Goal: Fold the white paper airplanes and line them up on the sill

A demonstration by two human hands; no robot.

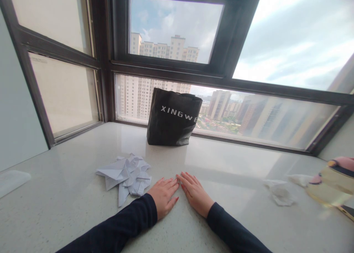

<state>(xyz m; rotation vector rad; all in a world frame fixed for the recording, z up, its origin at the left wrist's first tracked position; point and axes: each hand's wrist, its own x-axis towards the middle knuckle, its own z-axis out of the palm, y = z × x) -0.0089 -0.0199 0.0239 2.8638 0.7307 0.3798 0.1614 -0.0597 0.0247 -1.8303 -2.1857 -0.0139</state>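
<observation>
My left hand (pixel 164 197) lies flat, palm down, on the pale speckled sill (pixel 171 231), its fingers stretched out and holding nothing. Opposite it, my right hand (pixel 195 193) also rests flat and empty, and the fingertips of both hands meet or nearly meet. Just left of my left hand is a loose pile of folded white paper pieces (pixel 128 174) with pointed ends. Beyond my hands stands an upright black bag (pixel 174 122) with white lettering on its front.
Dark-framed windows (pixel 171 70) close off the back. Crumpled white tissues (pixel 280 192) lie at the right, beside a pale yellow and pink object (pixel 332 183) and the corner of what looks like a phone (pixel 347 211). A white item (pixel 13 181) sits at the far left.
</observation>
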